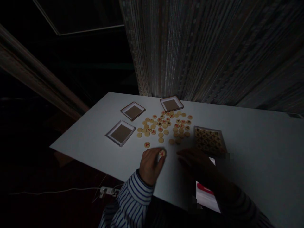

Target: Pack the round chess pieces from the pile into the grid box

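My left hand [151, 164] is closed on a round wooden piece [161, 153] with a red character, held between thumb and fingers near the table's front edge. Just beyond it lies another red-marked piece [147, 144]. My right hand [193, 160] is in deep shadow, over the table to the right of my left hand; whether it holds anything is too dark to tell. Many round pieces [160, 129], some red-marked, some dark-marked and some plain, lie scattered mid-table. Beyond my right hand, a box [222, 139] is filled with rows of dark-marked pieces.
Three shallow open boxes stand on the white table [83, 136]: one at the front left [121, 133], one behind it [133, 110], one at the back [171, 104]. A lit screen [206, 198] lies under my right forearm. A power strip [108, 191] with cables is below the table.
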Demonstrator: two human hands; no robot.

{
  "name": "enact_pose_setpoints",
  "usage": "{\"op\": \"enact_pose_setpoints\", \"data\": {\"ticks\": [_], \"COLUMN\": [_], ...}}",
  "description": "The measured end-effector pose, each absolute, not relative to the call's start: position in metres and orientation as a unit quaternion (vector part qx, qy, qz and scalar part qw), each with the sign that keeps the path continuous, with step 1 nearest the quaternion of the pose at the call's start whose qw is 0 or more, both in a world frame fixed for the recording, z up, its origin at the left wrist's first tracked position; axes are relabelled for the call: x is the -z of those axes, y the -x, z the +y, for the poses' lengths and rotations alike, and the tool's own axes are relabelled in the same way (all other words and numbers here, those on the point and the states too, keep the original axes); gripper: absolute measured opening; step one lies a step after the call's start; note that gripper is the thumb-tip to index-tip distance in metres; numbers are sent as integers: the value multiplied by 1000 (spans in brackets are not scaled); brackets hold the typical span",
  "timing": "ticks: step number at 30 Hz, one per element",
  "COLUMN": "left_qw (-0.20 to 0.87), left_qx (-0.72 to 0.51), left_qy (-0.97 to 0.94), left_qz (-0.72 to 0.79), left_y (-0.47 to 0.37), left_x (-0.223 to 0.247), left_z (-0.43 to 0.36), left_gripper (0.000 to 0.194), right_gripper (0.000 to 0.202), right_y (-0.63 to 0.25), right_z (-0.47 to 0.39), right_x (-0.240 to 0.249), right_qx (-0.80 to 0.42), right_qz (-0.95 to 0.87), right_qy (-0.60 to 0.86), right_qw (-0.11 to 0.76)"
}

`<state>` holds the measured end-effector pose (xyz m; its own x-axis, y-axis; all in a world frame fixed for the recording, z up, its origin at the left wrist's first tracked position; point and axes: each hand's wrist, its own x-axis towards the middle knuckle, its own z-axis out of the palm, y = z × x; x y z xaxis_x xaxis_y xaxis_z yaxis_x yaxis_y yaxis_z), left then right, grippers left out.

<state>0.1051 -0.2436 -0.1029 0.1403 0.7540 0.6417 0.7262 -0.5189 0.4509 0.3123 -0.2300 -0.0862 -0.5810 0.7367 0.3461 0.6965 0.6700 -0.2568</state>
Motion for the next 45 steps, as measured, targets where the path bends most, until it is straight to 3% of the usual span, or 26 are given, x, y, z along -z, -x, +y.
{"op": "enact_pose_setpoints", "data": {"ticks": [20, 38, 45], "left_qw": [43, 68, 65], "left_qx": [-446, -439, -431], "left_qy": [-764, -794, -813], "left_qz": [465, 416, 387], "left_y": [-121, -149, -160], "left_x": [76, 53, 40], "left_z": [-237, -228, -221], "left_gripper": [24, 23, 20], "right_gripper": [19, 22, 27], "right_y": [-325, -370, -388], "right_z": [-237, -230, -224], "right_x": [70, 56, 50], "right_qx": [-29, 64, 84], "right_qz": [-870, -854, -855], "right_qy": [427, 438, 455], "right_qw": [245, 271, 232]}}
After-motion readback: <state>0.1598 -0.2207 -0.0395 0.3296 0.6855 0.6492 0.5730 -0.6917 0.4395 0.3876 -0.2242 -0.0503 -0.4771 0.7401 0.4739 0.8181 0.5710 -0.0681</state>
